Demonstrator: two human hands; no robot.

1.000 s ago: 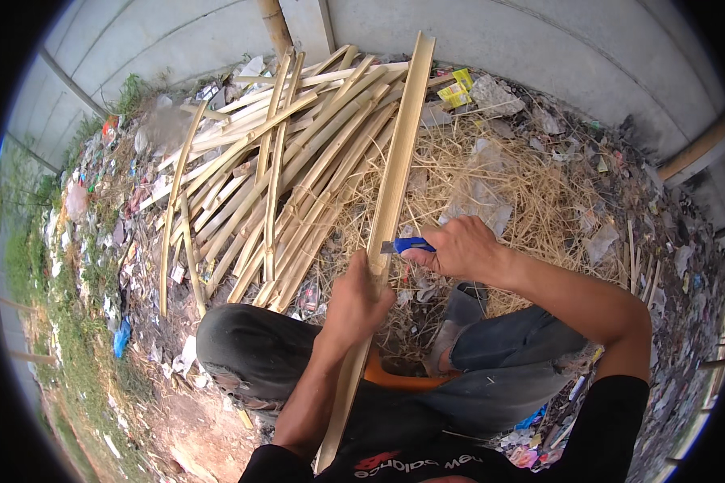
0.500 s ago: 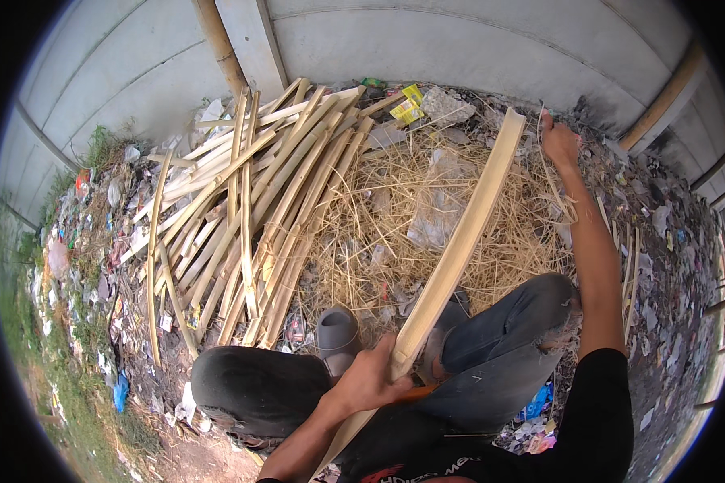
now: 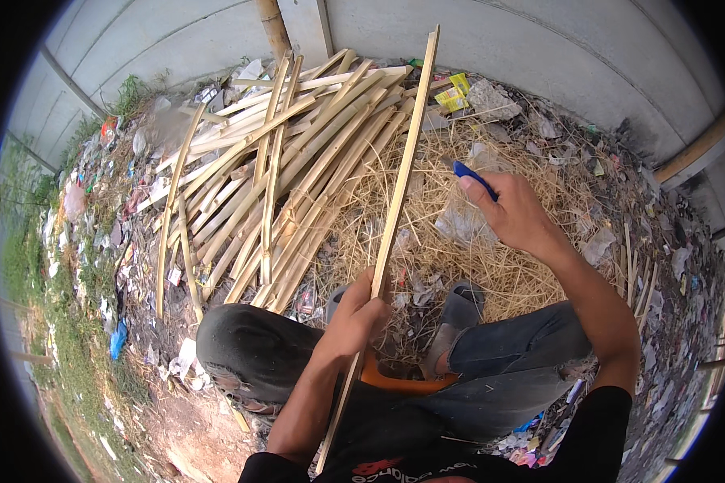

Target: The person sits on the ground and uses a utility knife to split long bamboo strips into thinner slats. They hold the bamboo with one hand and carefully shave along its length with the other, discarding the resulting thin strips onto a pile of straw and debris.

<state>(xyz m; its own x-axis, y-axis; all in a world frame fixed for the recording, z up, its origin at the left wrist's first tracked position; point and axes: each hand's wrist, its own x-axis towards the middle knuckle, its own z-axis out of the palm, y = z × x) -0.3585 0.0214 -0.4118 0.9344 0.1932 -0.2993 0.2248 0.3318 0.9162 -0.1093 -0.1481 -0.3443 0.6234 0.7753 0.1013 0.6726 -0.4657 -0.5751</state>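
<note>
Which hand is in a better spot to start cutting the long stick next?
Probably the right hand: it holds the blue-handled knife raised beside the bamboo strip. The left hand is wrapped around the strip lower down, steadying it.

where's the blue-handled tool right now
In the head view the blue-handled tool is right of centre, held in the right hand above the straw, just right of the long bamboo strip.

One held bamboo strip (image 3: 395, 217), one blue-handled knife (image 3: 474, 179), perhaps thirty piled strips (image 3: 298, 161).
</note>
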